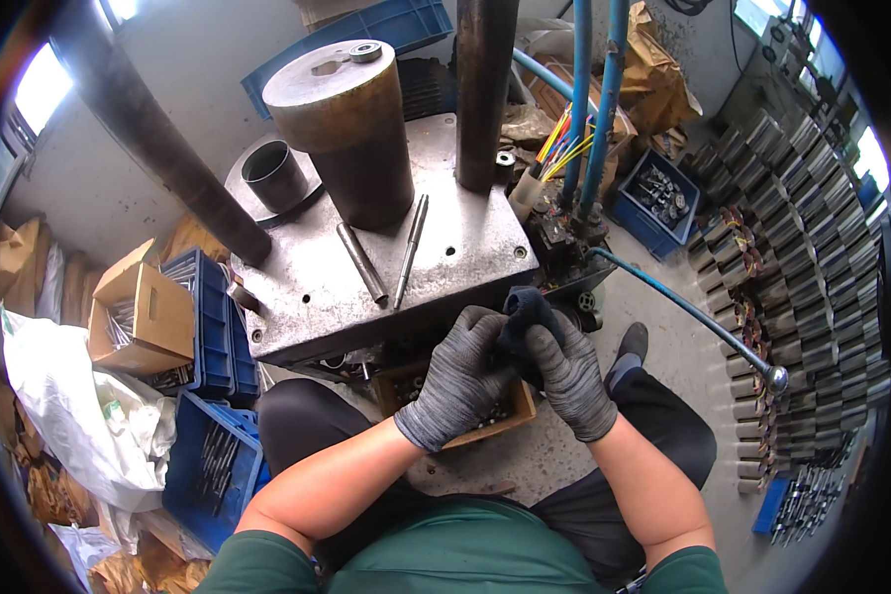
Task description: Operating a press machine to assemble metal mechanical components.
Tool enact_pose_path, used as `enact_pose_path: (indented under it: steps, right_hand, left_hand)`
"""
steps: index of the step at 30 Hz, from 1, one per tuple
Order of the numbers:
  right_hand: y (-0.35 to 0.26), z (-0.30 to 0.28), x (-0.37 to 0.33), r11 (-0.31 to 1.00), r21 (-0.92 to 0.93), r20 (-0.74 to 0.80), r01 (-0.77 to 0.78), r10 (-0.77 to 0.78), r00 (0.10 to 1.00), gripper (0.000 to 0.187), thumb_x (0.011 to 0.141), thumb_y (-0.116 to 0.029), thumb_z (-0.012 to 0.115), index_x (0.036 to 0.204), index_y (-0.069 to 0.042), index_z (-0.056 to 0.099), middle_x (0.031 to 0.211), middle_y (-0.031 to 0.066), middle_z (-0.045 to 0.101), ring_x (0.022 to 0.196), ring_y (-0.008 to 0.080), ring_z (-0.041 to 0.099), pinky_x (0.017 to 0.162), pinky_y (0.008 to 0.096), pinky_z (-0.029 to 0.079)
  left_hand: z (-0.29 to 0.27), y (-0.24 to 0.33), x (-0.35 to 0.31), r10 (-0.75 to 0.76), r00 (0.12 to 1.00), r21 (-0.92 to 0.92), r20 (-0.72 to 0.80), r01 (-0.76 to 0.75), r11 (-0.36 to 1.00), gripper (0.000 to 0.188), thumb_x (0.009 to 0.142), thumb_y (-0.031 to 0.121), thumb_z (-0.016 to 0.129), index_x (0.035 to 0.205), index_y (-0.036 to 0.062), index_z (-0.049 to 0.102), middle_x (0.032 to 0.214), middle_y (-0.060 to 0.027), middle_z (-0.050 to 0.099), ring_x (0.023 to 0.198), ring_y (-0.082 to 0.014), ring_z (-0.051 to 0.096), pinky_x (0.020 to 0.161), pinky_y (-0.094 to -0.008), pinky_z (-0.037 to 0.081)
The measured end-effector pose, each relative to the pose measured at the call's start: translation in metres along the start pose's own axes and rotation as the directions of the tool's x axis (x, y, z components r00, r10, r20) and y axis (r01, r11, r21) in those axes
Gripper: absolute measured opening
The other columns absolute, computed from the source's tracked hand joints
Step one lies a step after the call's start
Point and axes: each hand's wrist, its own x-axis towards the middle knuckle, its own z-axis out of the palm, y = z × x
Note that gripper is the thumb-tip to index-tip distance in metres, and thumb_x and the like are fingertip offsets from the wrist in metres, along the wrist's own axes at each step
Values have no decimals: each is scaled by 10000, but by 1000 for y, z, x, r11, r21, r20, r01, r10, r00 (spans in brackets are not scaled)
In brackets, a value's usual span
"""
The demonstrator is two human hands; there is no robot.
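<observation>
My left hand (457, 381), in a grey knit glove, pinches a dark navy cloth (527, 309) in front of the press table. From the other side my right hand (572, 384), gloved alike, grips the same bunched cloth. Whether anything is wrapped inside the cloth is hidden. Just beyond my hands, on the metal press table (485, 243), lie a short steel tube (362, 262) and a thinner stepped shaft (412, 251). A thick steel cylinder (351, 129) stands behind them, with a small bearing (365, 52) on its top.
Steel columns (485, 99) rise from the table. A lever with a ball end (688, 312) juts out at right, near stacked metal cores (812, 267). Below my hands sits a parts box (510, 428). Blue crates (208, 465) and a cardboard box (144, 312) stand left.
</observation>
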Motion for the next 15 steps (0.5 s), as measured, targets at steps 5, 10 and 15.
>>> enact_pose_path:
  steps: [5, 10, 15]
  right_hand:
    - [12, -2, -6, 995, 30, -91, 95, -92, 992, 519, 1083, -371, 629, 1467, -25, 579, 1410, 81, 633, 1236, 161, 623, 1090, 337, 483]
    - [12, -5, 3, 902, -288, -75, 321, -355, 932, 379, 1108, -286, 598, 1375, -23, 654, 1236, 91, 727, 1135, 151, 669, 1031, 325, 513]
    - [19, -30, 5, 983, -146, -140, 107, -127, 982, 386, 1083, -306, 640, 1366, -44, 636, 1220, 64, 707, 1053, 168, 678, 977, 322, 537]
  left_hand:
    - [-4, -4, -1, -280, 948, -417, 150, 317, 852, 385, 855, 111, 875, 1163, 31, 658, 1084, -52, 684, 1024, -165, 661, 936, -324, 544]
    - [-15, 2, 4, -330, 904, -663, 273, 425, 616, 392, 894, 238, 870, 1165, 27, 680, 1070, -39, 725, 995, -116, 675, 914, -301, 568]
    - [-23, 0, 10, -306, 905, -711, 295, 422, 563, 413, 981, 362, 775, 1222, 43, 673, 1078, -27, 702, 990, -116, 655, 910, -291, 542]
